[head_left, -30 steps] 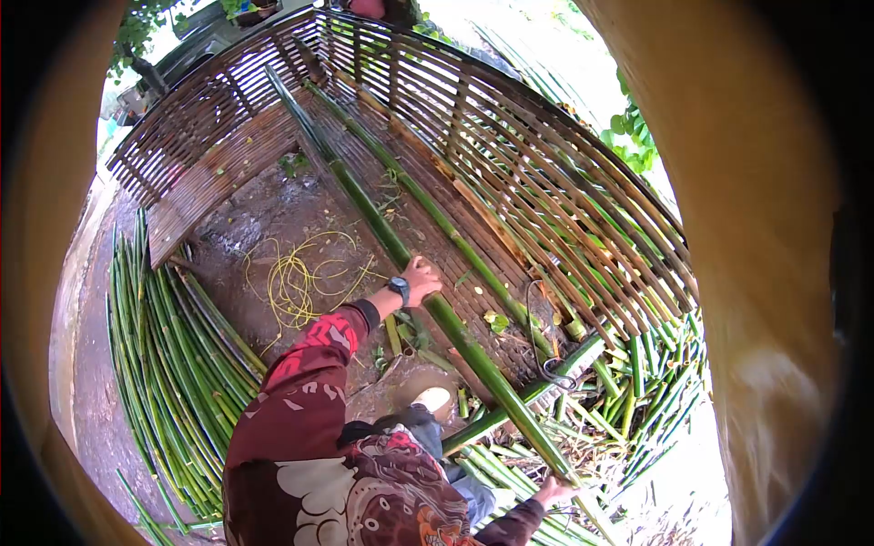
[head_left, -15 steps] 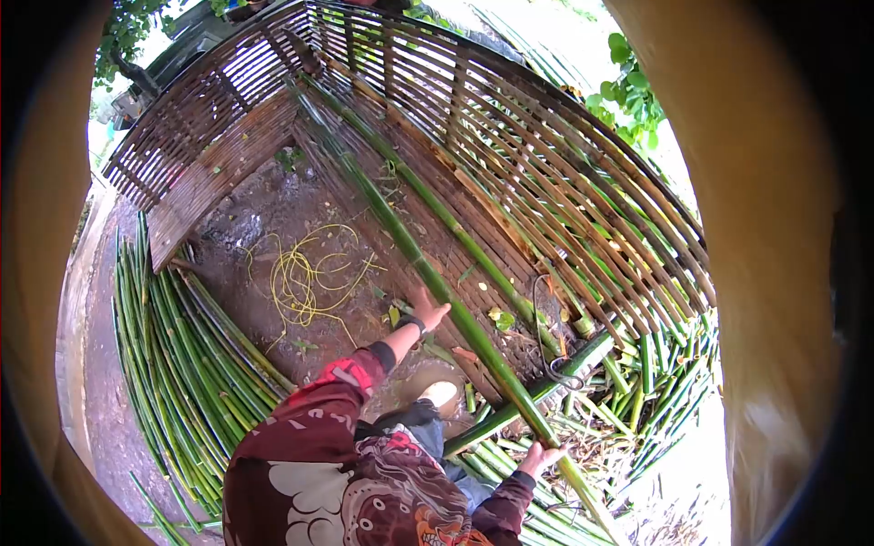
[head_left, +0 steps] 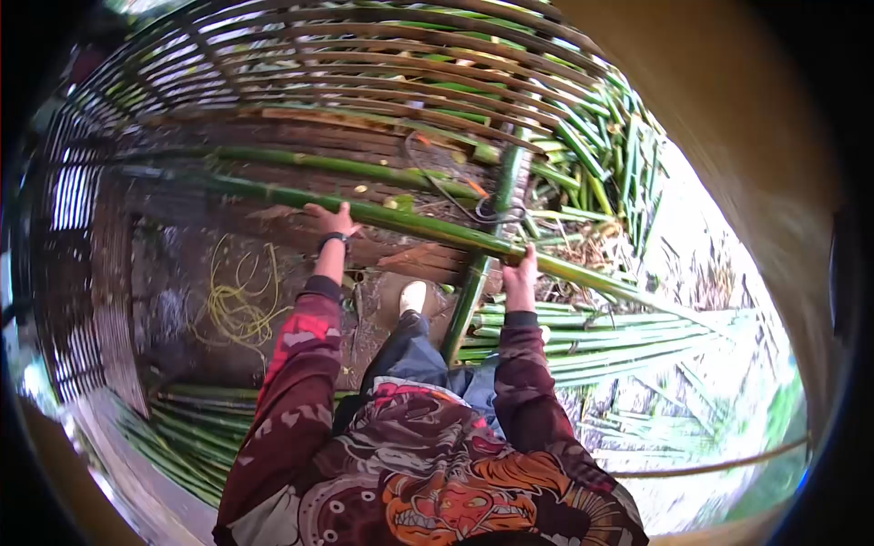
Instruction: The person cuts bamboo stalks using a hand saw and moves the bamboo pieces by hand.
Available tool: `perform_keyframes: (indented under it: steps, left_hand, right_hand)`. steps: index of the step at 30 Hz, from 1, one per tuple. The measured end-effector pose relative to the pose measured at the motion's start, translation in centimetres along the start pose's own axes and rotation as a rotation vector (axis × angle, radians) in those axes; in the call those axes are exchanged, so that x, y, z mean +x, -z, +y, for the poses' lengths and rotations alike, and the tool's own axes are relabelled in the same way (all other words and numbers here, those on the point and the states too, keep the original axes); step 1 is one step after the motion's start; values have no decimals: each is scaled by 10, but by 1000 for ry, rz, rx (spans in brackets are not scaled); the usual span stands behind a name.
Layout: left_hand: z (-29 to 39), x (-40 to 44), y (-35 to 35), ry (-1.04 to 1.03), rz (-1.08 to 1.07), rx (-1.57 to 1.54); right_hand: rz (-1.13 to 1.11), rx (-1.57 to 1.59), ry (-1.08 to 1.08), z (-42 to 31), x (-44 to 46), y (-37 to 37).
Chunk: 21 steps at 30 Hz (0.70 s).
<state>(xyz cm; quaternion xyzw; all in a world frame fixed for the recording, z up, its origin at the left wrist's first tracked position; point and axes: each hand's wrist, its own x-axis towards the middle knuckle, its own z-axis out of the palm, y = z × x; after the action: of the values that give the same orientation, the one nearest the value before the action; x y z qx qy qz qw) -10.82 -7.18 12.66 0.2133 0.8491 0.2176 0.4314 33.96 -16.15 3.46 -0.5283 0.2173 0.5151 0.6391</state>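
A long green bamboo pole (head_left: pixel 410 221) lies slantwise across the view in front of my body. My left hand (head_left: pixel 333 221), with a dark watch at the wrist, rests against the near side of the pole with its fingers apart. Farther right, my right hand (head_left: pixel 521 267) is closed around the same pole, thumb up. A second, thinner green pole (head_left: pixel 337 164) runs beyond it over brown slats. Under the held pole, a thick green bamboo crosspiece (head_left: pixel 471 296) sits crosswise, with a loop of dark wire (head_left: pixel 496 214) beside it.
A slatted bamboo fence (head_left: pixel 364 50) curves along the far side and left. Yellow cord (head_left: pixel 238 305) lies tangled on the ground. Green bamboo is stacked at lower left (head_left: pixel 196 428), with cut pieces (head_left: pixel 601 155) at upper right and long strips (head_left: pixel 592 341) at right.
The view has swung to the right, so the pole now lies more level across it. My left hand has loosened and opened against the pole, while my right hand keeps hold of it.
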Motion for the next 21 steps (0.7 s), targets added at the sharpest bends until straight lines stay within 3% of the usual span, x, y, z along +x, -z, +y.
perform_keyframes:
  steps: [2,4,5,11,14,15,17,18,19,21]
  left_hand:
    - [9,-1,-2,43,4,-33]
    - [2,13,-12,57,-41,-421]
    - [-1,17,-16,62,-52,-412]
    - [-17,69,-48,120,19,-435]
    - [-12,57,-49,136,-5,-492]
    - [-16,48,-48,151,-7,-512]
    - [-2,46,-48,84,16,-436]
    - [-3,42,-48,85,21,-429]
    - [-9,43,-50,90,34,-431]
    - [-20,56,-49,156,-83,-444]
  right_hand:
    - [91,-43,-48,-2,-6,-12]
    - [117,-101,-73,-4,-2,-16]
    - [40,-105,-86,-4,4,-14]
    - [89,-193,-110,-6,17,-19]
    - [-16,-654,-159,-21,37,13]
    - [-105,-1157,94,-34,9,-2]
    - [101,-2008,684,-55,-40,-40]
    - [122,-2032,823,-56,-52,-61]
    - [-108,-1977,1068,-55,-46,-69]
    - [-631,-2074,1324,-58,-27,-88]
